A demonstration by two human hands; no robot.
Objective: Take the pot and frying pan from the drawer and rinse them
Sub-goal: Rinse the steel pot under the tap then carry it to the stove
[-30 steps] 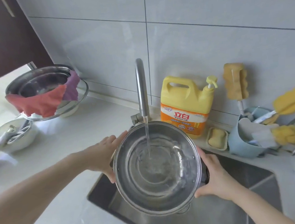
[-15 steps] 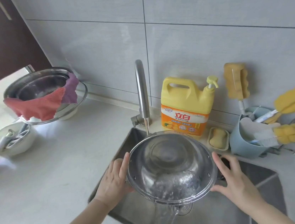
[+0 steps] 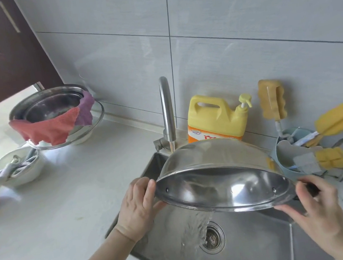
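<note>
Left hand (image 3: pixel 138 207) holds the pot (image 3: pixel 219 175) by its rim, fingers curled on the edge; right hand (image 3: pixel 317 200) grips the dark handle opposite. The pot is tipped steeply over the sink (image 3: pixel 256 247), just in front of the tap (image 3: pixel 167 113), water pouring toward the drain (image 3: pixel 212 238). This looks like the pot's rinse ending; next, drain it fully, then set it on the worktop (image 3: pixel 63 208) beside the sink.

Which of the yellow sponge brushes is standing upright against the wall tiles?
The flat sponge brush just right of the detergent jug. It stands upright; the long one leans sideways, and the small one lies in the blue holder.
</note>
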